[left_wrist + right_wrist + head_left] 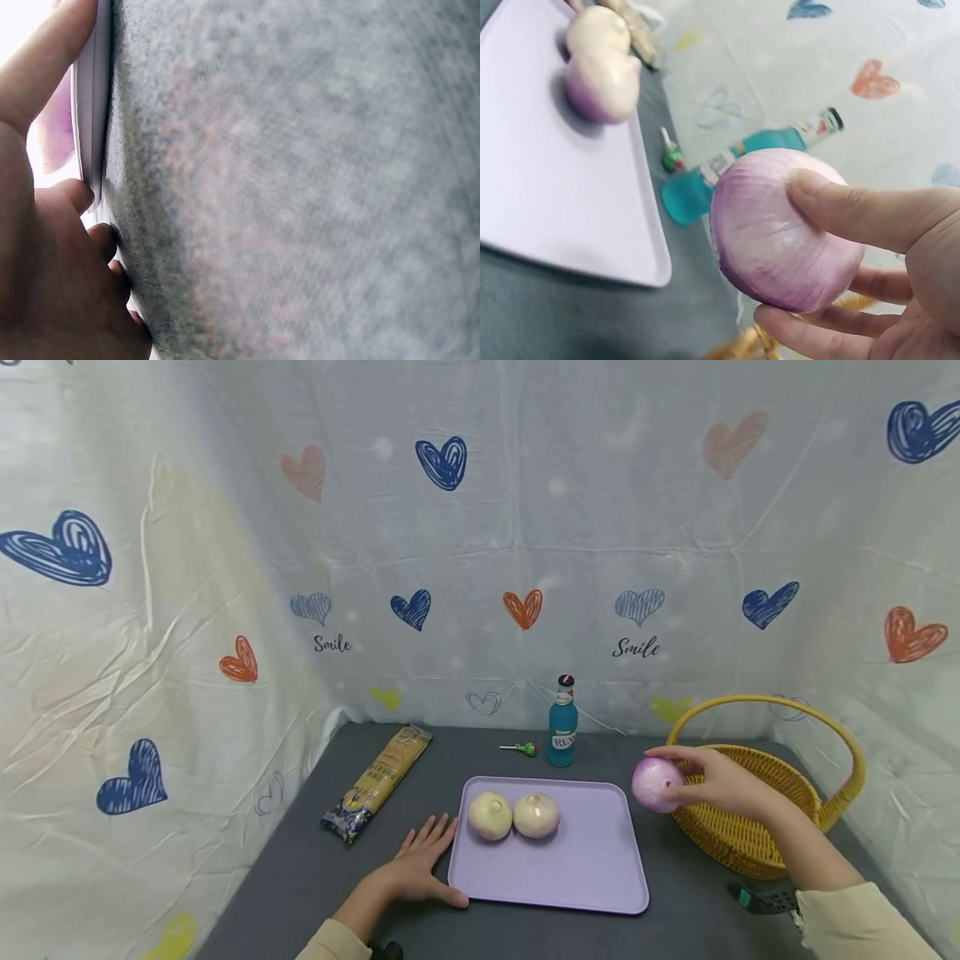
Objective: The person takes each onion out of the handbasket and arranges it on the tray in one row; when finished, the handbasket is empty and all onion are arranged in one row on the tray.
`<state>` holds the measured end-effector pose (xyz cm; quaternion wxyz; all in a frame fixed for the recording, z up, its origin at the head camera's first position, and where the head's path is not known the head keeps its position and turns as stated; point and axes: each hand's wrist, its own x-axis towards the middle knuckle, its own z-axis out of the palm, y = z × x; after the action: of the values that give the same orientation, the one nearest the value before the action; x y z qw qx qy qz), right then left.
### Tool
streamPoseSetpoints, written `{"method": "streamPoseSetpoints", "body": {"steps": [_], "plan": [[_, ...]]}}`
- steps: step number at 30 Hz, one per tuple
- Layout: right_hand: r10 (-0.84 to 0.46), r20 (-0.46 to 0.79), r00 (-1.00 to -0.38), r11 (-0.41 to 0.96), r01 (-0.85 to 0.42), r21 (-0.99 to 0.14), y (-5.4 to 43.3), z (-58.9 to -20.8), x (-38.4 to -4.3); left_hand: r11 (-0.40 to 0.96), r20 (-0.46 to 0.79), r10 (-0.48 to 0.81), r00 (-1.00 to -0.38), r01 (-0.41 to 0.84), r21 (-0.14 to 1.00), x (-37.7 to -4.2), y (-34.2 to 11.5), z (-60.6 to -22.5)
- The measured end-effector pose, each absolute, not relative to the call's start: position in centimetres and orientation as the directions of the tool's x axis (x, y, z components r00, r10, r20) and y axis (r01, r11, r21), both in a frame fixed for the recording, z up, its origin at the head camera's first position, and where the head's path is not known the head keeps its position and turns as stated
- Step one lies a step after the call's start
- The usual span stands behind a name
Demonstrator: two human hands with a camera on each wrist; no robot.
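A purple onion (651,783) is pinched between the thumb and fingers of my right hand (723,783), held up beside the left rim of a yellow wicker basket (780,852). The right wrist view shows the onion's (769,240) smooth striped skin close up, thumb on one side, fingers beneath. My left hand (412,872) lies with spread fingers at the left edge of a lilac tray (577,877), its thumb at the near corner. Two pale onions, one (490,816) left of the other (536,816), sit side by side in the tray's far left part.
Behind the tray stand a blue bottle (562,731) and a small green-headed lollipop-like item (528,748). A long yellow packet (378,781) lies at the left. The basket's handle (765,700) arches upright. A patterned curtain (465,552) closes off the back and sides of the table.
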<state>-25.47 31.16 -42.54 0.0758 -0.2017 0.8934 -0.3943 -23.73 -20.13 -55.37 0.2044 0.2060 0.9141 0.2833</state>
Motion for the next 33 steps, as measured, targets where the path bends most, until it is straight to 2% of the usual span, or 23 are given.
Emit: {"method": "streamPoseSetpoints", "body": {"steps": [9,18,26,33], "plan": [[-0.424,0.022,-0.905,0.604,-0.301,-0.738,27.6,-44.5,-25.8,0.748,-0.218,0.509,-0.833,0.303,0.590,-23.9,-20.4,-56.2],[-0.483,0.061,-0.874,0.565,-0.364,-0.741,24.3,-47.5,-26.4,0.786,-0.284,0.477,-0.832,0.259,0.561,-23.4,-19.9,-54.5],[-0.485,0.043,-0.874,0.562,-0.348,-0.750,23.0,-49.7,-26.8,0.748,-0.236,0.497,-0.835,0.275,0.604,-23.4,-20.3,-55.0],[-0.483,0.025,-0.875,0.592,-0.347,-0.727,22.8,-51.0,-26.8,0.771,-0.249,0.497,-0.831,0.291,0.566,-23.8,-20.2,-55.7]]}}
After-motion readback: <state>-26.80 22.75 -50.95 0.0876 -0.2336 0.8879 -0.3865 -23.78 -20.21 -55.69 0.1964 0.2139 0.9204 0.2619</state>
